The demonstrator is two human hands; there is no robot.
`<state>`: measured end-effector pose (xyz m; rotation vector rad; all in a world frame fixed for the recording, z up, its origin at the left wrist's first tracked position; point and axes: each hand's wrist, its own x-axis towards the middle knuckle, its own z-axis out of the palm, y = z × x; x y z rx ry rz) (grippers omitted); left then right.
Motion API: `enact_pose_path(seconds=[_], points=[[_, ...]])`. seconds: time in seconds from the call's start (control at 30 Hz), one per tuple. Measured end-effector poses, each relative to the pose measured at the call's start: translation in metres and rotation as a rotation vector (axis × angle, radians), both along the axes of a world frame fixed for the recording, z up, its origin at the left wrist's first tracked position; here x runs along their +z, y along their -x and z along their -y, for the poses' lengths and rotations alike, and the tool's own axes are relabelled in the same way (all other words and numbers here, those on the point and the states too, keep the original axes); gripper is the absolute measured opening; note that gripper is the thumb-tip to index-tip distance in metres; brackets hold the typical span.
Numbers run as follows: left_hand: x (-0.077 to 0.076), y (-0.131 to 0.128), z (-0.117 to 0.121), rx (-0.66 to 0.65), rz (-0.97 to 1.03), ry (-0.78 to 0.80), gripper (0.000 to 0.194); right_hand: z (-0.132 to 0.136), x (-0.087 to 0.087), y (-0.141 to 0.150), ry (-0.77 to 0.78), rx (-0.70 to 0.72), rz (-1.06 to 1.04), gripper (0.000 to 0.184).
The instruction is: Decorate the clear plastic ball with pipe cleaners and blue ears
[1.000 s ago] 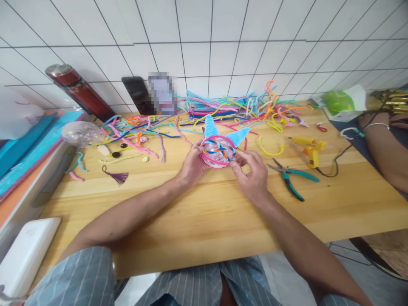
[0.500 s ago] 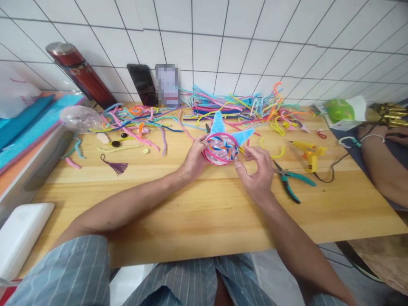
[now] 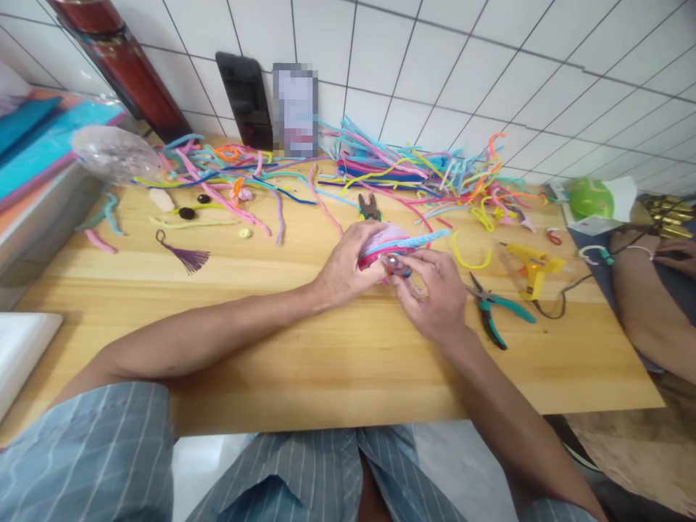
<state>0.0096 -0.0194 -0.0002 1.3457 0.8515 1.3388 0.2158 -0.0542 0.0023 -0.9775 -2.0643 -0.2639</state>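
Note:
Between my hands is a round ball wrapped in pipe cleaners (image 3: 387, 238), pink and lilac, with a light-blue pointed piece sticking out to the right. My left hand (image 3: 348, 267) is closed around its left side, thumb across the front. At the front right, the fingers of my right hand (image 3: 439, 293) pinch the ball near a shiny spot with orange and blue strands. My fingers partly cover that spot. Just behind the ball lie dark-jawed pliers (image 3: 370, 207). Teal-handled pliers (image 3: 494, 308) rest right of my right hand.
Loose pipe cleaners (image 3: 380, 170) are heaped along the tiled wall. A yellow glue gun (image 3: 530, 267) with a cord is at right, near another person's arm (image 3: 644, 290). At left are a purple tassel (image 3: 185, 255), a clear bag (image 3: 117, 156) and a red flask (image 3: 135, 72).
The ball has been tipped and turned, so its blue points no longer stand upward. My right hand has closed in on its front, and the view has shifted.

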Motion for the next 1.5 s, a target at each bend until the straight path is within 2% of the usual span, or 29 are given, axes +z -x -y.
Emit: enact_pose_path(seconds=[0.17, 0.3, 0.5, 0.63, 0.87, 1.1, 1.3, 1.5], points=[[-0.009, 0.001, 0.000, -0.019, -0.108, -0.129, 0.051, 0.002, -0.008, 0.003, 0.000, 0.011, -0.012, 0.044], [-0.013, 0.000, 0.002, -0.035, -0.118, -0.124, 0.056, 0.006, -0.012, 0.002, 0.022, 0.001, -0.025, 0.048], [-0.018, -0.003, 0.003, -0.046, -0.135, -0.135, 0.059, 0.008, -0.011, 0.005, -0.013, -0.063, -0.007, 0.043], [-0.020, -0.003, 0.003, -0.063, -0.193, -0.167, 0.060, 0.008, -0.010, 0.004, -0.033, -0.039, -0.009, 0.045], [-0.023, 0.001, 0.001, -0.080, -0.247, -0.192, 0.060, 0.008, -0.012, -0.001, 0.041, -0.045, 0.002, 0.036], [-0.027, 0.004, -0.002, -0.086, -0.346, -0.262, 0.062, 0.007, -0.011, 0.001, 0.002, -0.020, -0.002, 0.044], [-0.031, 0.009, -0.007, -0.136, -0.571, -0.361, 0.074, 0.006, -0.009, 0.005, -0.092, -0.046, 0.017, 0.032], [-0.035, 0.014, -0.009, -0.139, -0.616, -0.399, 0.076, 0.007, -0.011, 0.009, -0.063, -0.034, 0.019, 0.029]])
